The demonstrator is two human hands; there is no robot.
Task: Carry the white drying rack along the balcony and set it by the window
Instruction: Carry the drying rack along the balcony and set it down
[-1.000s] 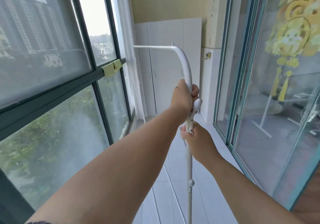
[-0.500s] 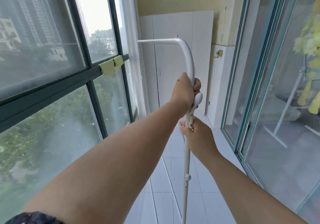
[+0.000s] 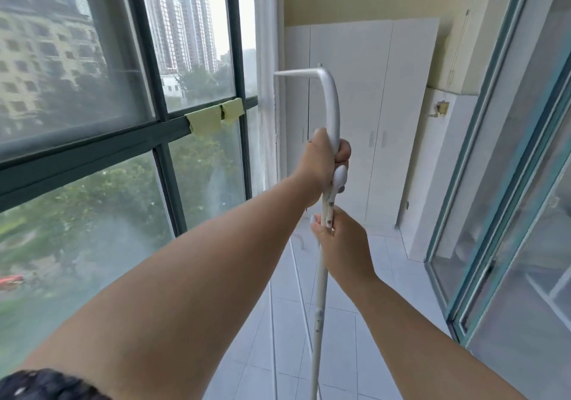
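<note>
The white drying rack (image 3: 331, 102) stands folded and upright in front of me, a curved tube on top and a thin pole running down to the tiled floor. My left hand (image 3: 321, 164) is closed around the tube just below its bend, above a white hinge. My right hand (image 3: 341, 242) grips the pole right under that hinge. The rack's foot is out of view. The big window (image 3: 129, 96) with dark frames runs along my left, close to the rack.
A white cupboard (image 3: 370, 115) closes the far end of the balcony. Sliding glass doors (image 3: 506, 183) with teal frames line the right side. Yellow-green cloths (image 3: 213, 118) hang on the window's crossbar. A white curtain (image 3: 265, 90) hangs in the far left corner. White floor tiles (image 3: 364, 322) lie between.
The cupboard and window posts have grown larger and the view has tilted up, so I have moved forward along the balcony. Both hands keep the same grip on the rack.
</note>
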